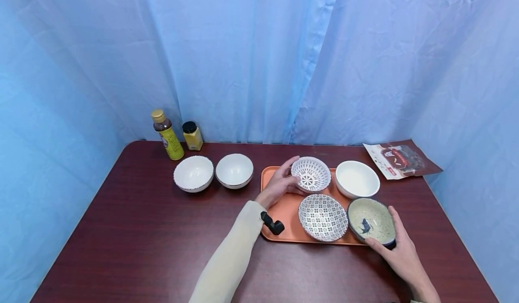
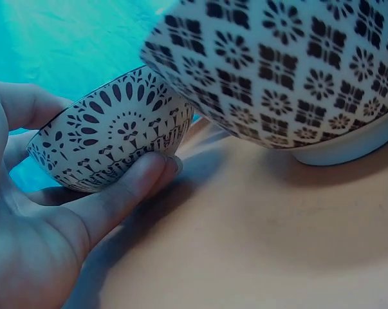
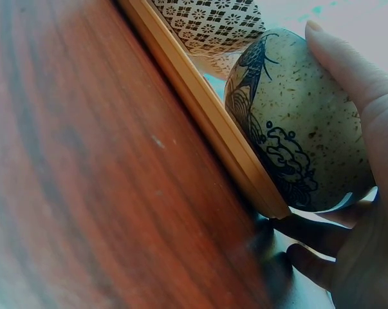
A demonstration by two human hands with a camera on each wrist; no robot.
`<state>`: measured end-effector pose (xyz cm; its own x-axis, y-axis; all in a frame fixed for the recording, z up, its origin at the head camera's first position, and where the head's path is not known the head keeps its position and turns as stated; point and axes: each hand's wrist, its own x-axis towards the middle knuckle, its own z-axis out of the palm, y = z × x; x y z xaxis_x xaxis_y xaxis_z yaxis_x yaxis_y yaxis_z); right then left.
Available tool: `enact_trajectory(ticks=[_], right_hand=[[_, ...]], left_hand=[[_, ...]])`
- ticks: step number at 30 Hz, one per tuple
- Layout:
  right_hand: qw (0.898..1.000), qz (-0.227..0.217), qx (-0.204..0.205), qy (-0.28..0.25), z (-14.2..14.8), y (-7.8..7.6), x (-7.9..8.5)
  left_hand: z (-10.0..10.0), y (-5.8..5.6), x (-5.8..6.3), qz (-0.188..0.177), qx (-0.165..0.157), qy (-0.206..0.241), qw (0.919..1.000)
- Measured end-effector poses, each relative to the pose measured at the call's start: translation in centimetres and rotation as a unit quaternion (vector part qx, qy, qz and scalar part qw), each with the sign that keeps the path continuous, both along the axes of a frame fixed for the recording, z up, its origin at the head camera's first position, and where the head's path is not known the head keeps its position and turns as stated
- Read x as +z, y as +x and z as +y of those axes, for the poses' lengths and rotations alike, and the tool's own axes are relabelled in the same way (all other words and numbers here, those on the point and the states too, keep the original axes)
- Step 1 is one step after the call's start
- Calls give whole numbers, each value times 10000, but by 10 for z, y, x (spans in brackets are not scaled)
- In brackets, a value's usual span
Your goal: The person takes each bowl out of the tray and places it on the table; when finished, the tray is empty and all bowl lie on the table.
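Left hand (image 1: pixel 280 183): grips petal-patterned bowl (image 1: pixel 311 174)
Right hand (image 1: pixel 400 250): grips speckled bowl (image 1: pixel 371 222)
Pouch (image 1: pixel 405 159): counter's (image 1: pixel 134 235) far-right corner; lettering illegible

Behind the bare left fingers (image 2: pixel 36 106) we note a long pale-cream sleeve (image 1: pixel 231 258); at its cuff (image 1: pixel 253 209), nearer the fingers, a small black, round-ended fitting (image 1: pixel 276 227).

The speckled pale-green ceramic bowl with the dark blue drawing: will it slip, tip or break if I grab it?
The speckled bowl could chip if dropped, as it looks like glazed ceramic. Its shiny inside may feel slippery. Its rounded sides might let it tip.
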<state>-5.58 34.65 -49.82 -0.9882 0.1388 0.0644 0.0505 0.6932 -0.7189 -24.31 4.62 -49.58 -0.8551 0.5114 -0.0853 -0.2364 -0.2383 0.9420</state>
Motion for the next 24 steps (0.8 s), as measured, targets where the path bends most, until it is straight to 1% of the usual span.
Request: enact_trajectory(ticks=[5, 10, 14, 18, 24], right_hand=[[10000, -23, -7, 1, 0, 0, 0], [10000, -23, -6, -3, 1, 0, 0], [10000, -18, 3, -11, 1, 0, -1], [10000, 7, 10, -3, 1, 0, -2], [10000, 37, 3, 18, 0, 0, -1]], left_hand=[[-6, 1, 5, 85, 41, 94, 9999], [-14, 2, 10, 165, 195, 181, 9995], [-24, 5, 14, 302, 296, 324, 9986], [-34, 8, 22, 421, 379, 404, 9976], [-49, 12, 34, 421, 517, 444, 9968]])
